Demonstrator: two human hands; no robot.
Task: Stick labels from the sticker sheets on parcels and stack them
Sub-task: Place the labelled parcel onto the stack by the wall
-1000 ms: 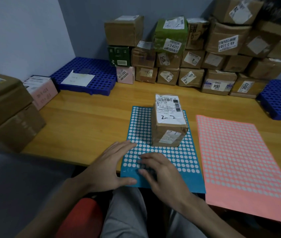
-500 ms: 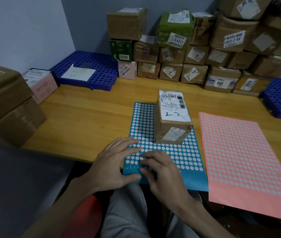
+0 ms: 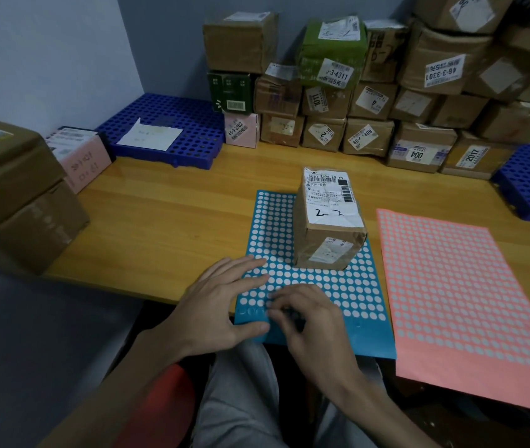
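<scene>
Dim, bluish indoor light; soft glare on wooden table (image 3: 166,218); wide-angle bending at edges; right fingertips (image 3: 281,310) slightly blurred.

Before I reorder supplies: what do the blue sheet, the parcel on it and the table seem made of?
Table: wood or wood-look laminate, grain lines, soft gloss. Blue sticker sheet: thin matte paper, overhanging its edge. Parcel: brown cardboard, probably taped over, creased, slightly shiny.
</scene>
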